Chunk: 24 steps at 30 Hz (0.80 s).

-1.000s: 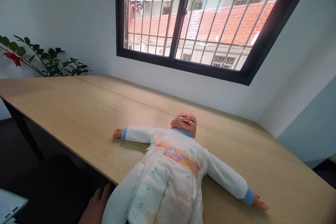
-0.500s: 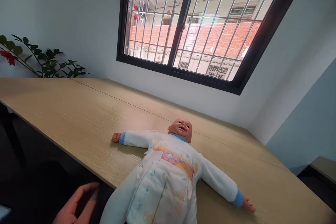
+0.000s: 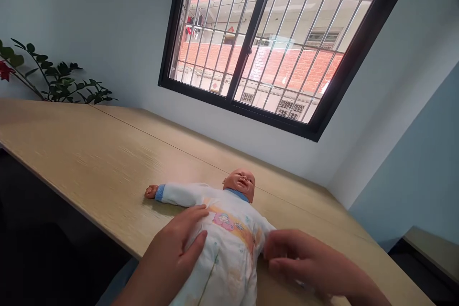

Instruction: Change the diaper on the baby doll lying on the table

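Note:
A baby doll (image 3: 241, 185) lies on its back on the table, arms spread, in a white top with blue collar and cuffs. Around its waist and hips is a white diaper (image 3: 229, 267) with an orange and pink printed front band. My left hand (image 3: 175, 246) rests along the diaper's side at the left of the picture, fingers stretched and thumb apart. On the other side, my right hand (image 3: 304, 258) is beside the diaper's edge, in front of the doll's outstretched arm, which it mostly hides. Its fingers are bent and slightly blurred, with a gap to the thumb.
The wooden table (image 3: 89, 148) runs under the doll, with its front edge at the lower left. Behind it are a wall and a barred window (image 3: 247, 48). A leafy plant (image 3: 68, 81) stands at the far left, and a dark-sided piece of furniture (image 3: 426, 258) at the right.
My left hand has come up from below the table edge onto the diaper's side. My right hand has entered from the lower right. The view has shifted slightly.

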Available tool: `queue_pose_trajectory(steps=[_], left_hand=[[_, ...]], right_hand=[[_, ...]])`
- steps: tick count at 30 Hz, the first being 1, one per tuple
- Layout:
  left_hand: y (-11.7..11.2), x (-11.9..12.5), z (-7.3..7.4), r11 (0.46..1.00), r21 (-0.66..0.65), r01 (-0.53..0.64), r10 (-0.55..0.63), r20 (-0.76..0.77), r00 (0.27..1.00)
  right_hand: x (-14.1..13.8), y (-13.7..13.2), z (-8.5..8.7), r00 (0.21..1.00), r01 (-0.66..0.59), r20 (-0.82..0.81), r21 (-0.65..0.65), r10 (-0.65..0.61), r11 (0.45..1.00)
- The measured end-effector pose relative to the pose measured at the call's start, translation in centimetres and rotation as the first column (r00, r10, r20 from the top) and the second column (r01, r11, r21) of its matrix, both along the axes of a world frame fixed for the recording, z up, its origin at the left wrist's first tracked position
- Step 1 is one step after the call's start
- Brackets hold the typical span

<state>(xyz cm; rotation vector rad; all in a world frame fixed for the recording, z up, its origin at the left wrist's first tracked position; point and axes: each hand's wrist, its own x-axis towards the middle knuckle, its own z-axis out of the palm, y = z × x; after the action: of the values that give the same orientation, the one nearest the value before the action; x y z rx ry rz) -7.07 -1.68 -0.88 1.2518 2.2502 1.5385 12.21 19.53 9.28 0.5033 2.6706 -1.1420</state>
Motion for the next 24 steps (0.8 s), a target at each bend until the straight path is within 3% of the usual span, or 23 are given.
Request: queue_pose_trajectory(steps=[6, 9, 12, 16, 21, 24], left_hand=[[0.5, 0.4, -0.4, 0.957, -0.287, 0.049, -0.113, -0.213, 0.97], [1.0, 1.1, -0.3, 0.931, -0.363, 0.024, -0.119, -0.244, 0.963], [1.6, 1.8, -0.2, 0.921, -0.39, -0.018, -0.089, -0.253, 0.963], [1.3, 2.3, -0.7, 0.95, -0.307, -0.059, -0.027, -0.27, 0.962], [-0.4, 3.7, -1.1, 0.983, -0.04, -0.181, 0.16, -0.305, 0.939], [-0.9, 4.7, -1.0, 0.992, 0.03, -0.12, 0.123, -0.322, 0.939]], right_hand=[[-5.3, 2.7, -5.2, 0.997, -0.026, -0.076, -0.253, 0.007, 0.967], [-5.8, 3.5, -6.7, 0.993, -0.005, -0.115, -0.224, -0.022, 0.975], [-5.6, 3.9, -6.9, 0.983, -0.004, -0.181, -0.172, -0.028, 0.985], [-4.7, 4.2, -6.8, 0.962, -0.008, -0.267, -0.22, -0.052, 0.975], [-4.1, 4.4, -7.0, 0.955, 0.009, -0.28, -0.304, -0.099, 0.953], [-3.6, 3.5, -6.0, 0.942, 0.005, -0.321, -0.283, -0.1, 0.959]])
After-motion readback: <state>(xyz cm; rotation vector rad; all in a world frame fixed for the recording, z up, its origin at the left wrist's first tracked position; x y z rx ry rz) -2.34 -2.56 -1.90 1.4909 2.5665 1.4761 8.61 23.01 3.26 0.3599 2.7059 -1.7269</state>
